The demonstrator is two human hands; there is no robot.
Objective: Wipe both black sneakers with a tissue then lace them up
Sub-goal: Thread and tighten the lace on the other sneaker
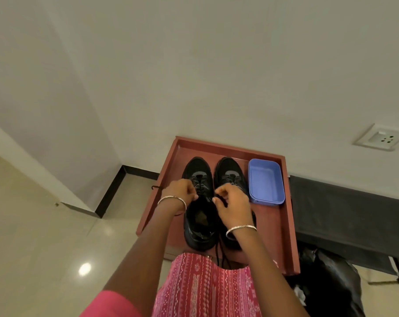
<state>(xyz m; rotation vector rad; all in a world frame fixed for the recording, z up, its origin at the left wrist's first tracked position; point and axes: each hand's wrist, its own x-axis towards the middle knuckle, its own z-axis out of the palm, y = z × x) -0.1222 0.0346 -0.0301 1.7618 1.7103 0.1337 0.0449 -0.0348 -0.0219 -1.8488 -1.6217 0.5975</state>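
Two black sneakers stand side by side, toes away from me, on a reddish-brown table (276, 227). My left hand (182, 193) hovers over the left sneaker (199, 225) at its tongue, fingers curled and pinching a black lace end. My right hand (234, 208) is over the right sneaker (230, 172) and covers its rear half; its fingers pinch a black lace (220, 201) between the two shoes. Loose lace ends (221, 255) hang down over the table's near edge. No tissue is in view.
A blue plastic tub (266, 180) sits right of the sneakers on the table. A black bag (328, 280) lies on the floor at lower right, beside a dark bench (349, 216). A wall socket (382, 137) is on the wall. Tiled floor lies to the left.
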